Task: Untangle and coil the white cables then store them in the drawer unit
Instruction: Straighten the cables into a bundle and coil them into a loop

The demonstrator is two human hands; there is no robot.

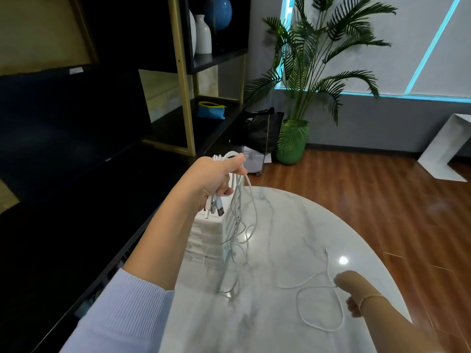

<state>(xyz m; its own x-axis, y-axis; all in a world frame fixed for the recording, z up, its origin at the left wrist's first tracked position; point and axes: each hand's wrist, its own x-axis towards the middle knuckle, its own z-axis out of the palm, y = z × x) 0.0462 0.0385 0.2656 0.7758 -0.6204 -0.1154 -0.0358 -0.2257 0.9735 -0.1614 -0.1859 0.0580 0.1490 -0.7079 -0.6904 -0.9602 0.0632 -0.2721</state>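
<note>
My left hand (216, 174) is raised above the round marble table (293, 327), fingers curled around a bunch of white cables (238, 212). Several plug ends stick out below my palm, and the rest of the strands hang down in loose, tangled loops that reach the tabletop. Directly behind the hanging strands, on the table, stands the white drawer unit (207, 240); I cannot tell whether any drawer is open. My right hand (353, 289) is low at the table's right edge, well apart from the left; it touches 1 separate white cable (318, 301) that lies looped on the marble, but whether the fingers pinch it I cannot tell. A bracelet sits on that wrist. A potted palm (305, 85) stands beyond the table.
</note>
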